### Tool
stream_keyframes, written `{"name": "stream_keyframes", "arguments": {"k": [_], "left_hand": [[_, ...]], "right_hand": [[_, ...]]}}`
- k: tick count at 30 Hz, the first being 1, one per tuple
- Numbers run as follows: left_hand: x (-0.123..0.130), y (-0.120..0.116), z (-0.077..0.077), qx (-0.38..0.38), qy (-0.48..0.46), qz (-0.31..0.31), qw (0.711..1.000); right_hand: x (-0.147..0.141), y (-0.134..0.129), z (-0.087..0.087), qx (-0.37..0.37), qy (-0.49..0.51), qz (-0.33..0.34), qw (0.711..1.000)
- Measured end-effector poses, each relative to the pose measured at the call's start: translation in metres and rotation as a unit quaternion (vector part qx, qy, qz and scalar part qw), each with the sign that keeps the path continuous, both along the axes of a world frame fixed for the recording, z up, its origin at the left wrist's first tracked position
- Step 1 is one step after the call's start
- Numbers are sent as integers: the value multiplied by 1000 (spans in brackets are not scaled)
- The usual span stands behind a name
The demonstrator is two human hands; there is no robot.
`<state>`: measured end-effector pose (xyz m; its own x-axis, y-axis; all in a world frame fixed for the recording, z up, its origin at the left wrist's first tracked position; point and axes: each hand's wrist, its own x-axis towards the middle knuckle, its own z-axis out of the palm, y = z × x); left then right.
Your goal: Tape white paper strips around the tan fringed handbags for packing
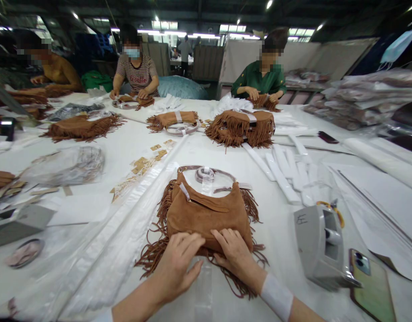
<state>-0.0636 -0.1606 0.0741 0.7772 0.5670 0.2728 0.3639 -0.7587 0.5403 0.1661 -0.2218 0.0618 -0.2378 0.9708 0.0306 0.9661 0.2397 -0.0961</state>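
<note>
A brown suede bag (206, 214) with long fringes lies on the white table in front of me. My left hand (181, 261) rests at its lower left edge, fingers on the suede and thumb apart. On the lower right edge lies my right hand (234, 252), its fingers spread over the bag. Neither hand is wrapped round anything. Above the bag, its wrapped strap curves round a coiled strap (205, 174) held by a clear band. Part of the lower fringe is hidden under my hands.
A tape dispenser (313, 246) and a phone (373, 286) lie at the right. White strips (286, 172), paper tags (144, 165) and a plastic sleeve (125, 223) surround the bag. Further off are fringed bags (242, 125) and three people at the table.
</note>
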Motion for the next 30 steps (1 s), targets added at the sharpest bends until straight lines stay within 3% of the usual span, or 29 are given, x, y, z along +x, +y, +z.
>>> {"name": "stream_keyframes", "arguments": {"k": [2,4,9,13,16,22,30], "left_hand": [[14,16,5,30,49,41,998],[28,22,4,56,110,27,992],[45,13,0,60,176,2,983],[55,9,9,44,170,-23,984],[66,6,11,47,168,-45,984],[86,-8,1,53,167,-17,984],[97,-19,-20,52,217,-51,973]], "right_hand": [[-1,-2,1,-2,3,-3,1000],[3,-5,4,-6,24,-2,1000],[28,-21,23,23,132,-26,991],[40,-23,42,-49,116,-25,992],[39,-18,47,-94,84,-9,992],[32,-14,36,-92,18,15,996],[28,-24,3,57,-28,71,995]]}}
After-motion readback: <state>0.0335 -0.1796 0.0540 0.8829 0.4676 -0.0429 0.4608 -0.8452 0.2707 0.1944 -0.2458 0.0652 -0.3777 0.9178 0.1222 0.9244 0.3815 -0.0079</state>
